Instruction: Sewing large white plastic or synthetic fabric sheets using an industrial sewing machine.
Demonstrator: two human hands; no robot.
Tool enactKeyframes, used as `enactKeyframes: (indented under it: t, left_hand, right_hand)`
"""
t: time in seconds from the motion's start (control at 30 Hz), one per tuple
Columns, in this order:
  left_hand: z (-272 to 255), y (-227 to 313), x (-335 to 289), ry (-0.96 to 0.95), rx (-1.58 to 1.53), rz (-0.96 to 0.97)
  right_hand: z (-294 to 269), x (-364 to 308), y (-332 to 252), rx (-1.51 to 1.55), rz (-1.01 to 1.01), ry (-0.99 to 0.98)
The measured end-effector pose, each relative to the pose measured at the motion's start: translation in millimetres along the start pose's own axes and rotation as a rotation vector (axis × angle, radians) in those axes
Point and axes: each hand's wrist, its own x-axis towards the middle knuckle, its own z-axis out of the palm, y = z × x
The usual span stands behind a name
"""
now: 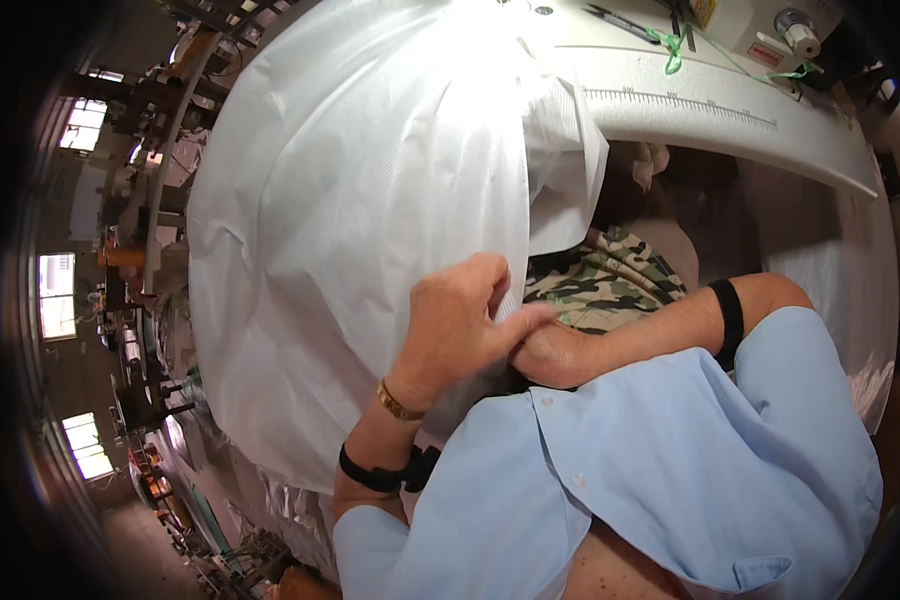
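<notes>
A large sheet of white, finely ribbed fabric [370,200] spreads from the work surface at the top down toward my body, with loose folds. My left hand [455,325] is curled over its right edge, thumb stretched to the right, gripping the fabric. Close beside it, under that thumb, is my right hand [555,352]; its fingers are hidden by the left hand and the cloth, so what it holds does not show. Near the top, a folded flap [565,180] of the same fabric hangs past the table edge.
A white sewing machine bed with a printed ruler [680,103] curves across the upper right. Behind it stand a machine housing with a knob [798,32], dark tweezers [620,22] and a green tie [673,55]. Camouflage cloth [620,280] covers my lap. Cluttered machinery [135,370] lines the left.
</notes>
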Motion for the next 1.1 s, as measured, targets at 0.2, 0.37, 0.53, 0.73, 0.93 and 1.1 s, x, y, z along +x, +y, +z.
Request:
enactKeyframes:
  t: [0.2, 0.37, 0.53, 0.73, 0.93, 1.1]
  left_hand:
    - [-9.5, -22.5, -9.1, 0.037, 0.012, -0.095]
    - [-15.2, -33.6, -28.5, 0.202, -0.477, -0.332]
    - [-9.0, -29.5, -31.3, 0.444, -0.508, -0.361]
    - [-20.4, -35.3, -16.6, 0.644, -0.588, -0.250]
    - [-9.5, -20.4, -15.6, 0.516, -0.578, -0.210]
    - [-0.2, -11.9, -15.6, 0.315, -0.598, -0.129]
  right_hand:
    - [-25.9, 8.0, -1.8, -0.561, -0.134, -0.038]
    - [-67.6, 31.0, 22.8, 0.116, 0.331, 0.536]
    - [-81.1, 65.1, 45.8, 0.118, 0.277, 0.672]
    - [-76.5, 22.9, 8.0, 0.143, 0.118, 0.101]
    - [-60.7, -18.2, -42.2, 0.344, 0.165, -0.230]
    - [-46.5, -26.2, -54.3, 0.165, 0.071, 0.183]
